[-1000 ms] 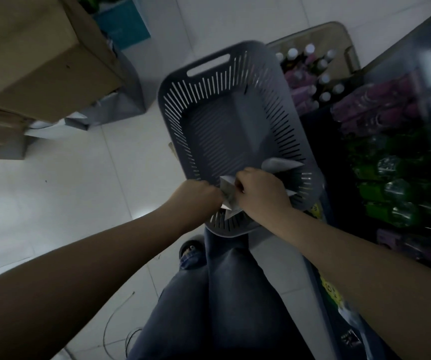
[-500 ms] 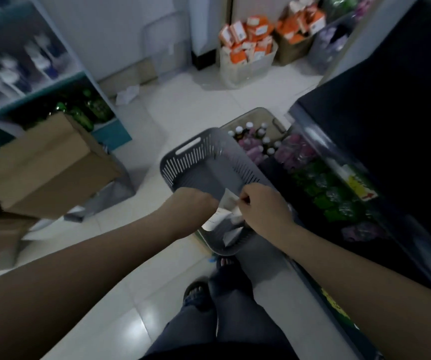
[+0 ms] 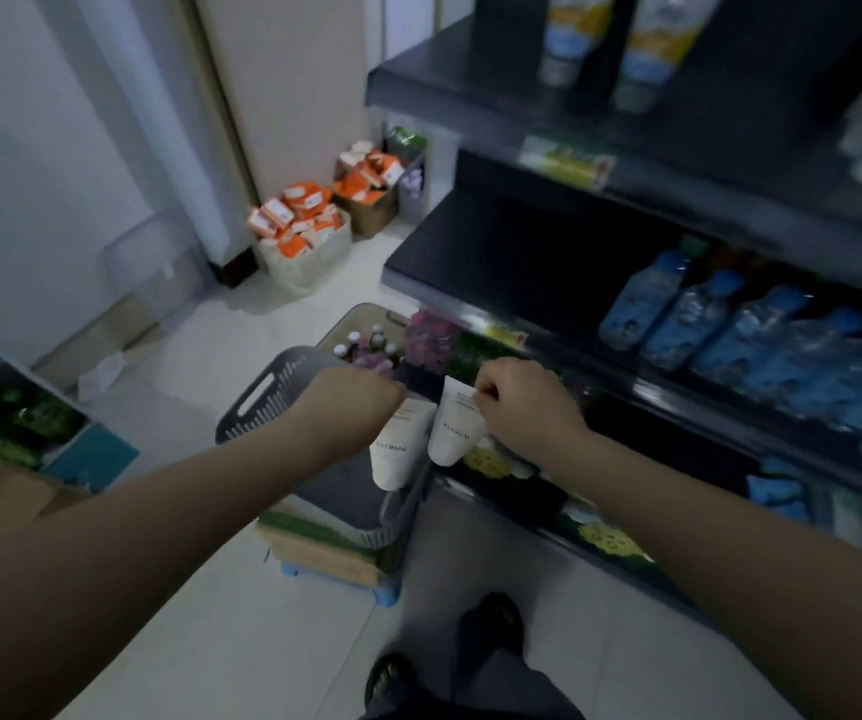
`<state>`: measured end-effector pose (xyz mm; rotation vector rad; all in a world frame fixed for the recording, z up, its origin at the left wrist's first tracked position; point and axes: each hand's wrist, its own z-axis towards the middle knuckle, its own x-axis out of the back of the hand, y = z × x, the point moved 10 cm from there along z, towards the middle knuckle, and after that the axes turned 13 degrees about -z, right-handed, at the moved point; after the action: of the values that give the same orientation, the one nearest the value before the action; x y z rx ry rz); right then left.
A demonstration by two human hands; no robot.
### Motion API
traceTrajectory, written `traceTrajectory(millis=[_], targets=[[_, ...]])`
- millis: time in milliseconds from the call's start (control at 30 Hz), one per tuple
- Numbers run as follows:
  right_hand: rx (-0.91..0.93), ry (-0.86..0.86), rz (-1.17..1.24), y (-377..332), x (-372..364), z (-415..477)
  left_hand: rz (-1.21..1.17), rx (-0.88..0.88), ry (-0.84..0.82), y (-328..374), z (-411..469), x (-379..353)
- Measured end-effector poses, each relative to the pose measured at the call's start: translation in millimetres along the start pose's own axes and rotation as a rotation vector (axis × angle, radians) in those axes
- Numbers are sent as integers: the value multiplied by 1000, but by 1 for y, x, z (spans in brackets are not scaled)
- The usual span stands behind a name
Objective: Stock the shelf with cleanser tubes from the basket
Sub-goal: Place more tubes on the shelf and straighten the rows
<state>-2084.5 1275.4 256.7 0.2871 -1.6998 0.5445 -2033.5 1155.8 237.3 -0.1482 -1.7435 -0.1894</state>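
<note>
Head view. Both hands are raised over the grey basket [image 3: 255, 426], which sits on a cardboard box [image 3: 325, 550] on the floor, just beside the dark shelf [image 3: 512, 252].

The left hand [image 3: 353, 407] is curled into a closed grip on the upper end of the left tube [image 3: 396, 452]. That end is hidden inside the fist. The right hand [image 3: 522, 407] pinches the top edge of the right tube [image 3: 454, 433] between curled fingers.

Both tubes are white. They hang side by side with the broad cap end down, over the near shelf-side corner of the basket, and touch neither basket nor shelf. Motion blur makes the print on them hard to read.

Handling assessment:
- The tubes appear light, as each hangs from a small pinch without strain.
- The walls are probably soft, smooth plastic, so a hard squeeze at mid-body could dent them or let them slip.
- The flat crimped end is the stiffest part and the soundest place to hold.
- Held there, a tube can swing, so it should be steadied before it is set down.
- The broad cap should serve as a standing base.

The stretch of shelf left of the blue bottles [image 3: 720, 324] looks a likely spot.
</note>
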Motion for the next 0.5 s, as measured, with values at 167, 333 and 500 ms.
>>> traceTrajectory(millis=[167, 333, 500], targets=[[-127, 43, -13, 63, 40, -46, 9, -83, 49, 60, 28, 32], [-199, 67, -38, 132, 72, -98, 47, -141, 60, 144, 49, 69], [-259, 103, -53, 204, 106, -153, 38, -205, 46, 229, 72, 91]])
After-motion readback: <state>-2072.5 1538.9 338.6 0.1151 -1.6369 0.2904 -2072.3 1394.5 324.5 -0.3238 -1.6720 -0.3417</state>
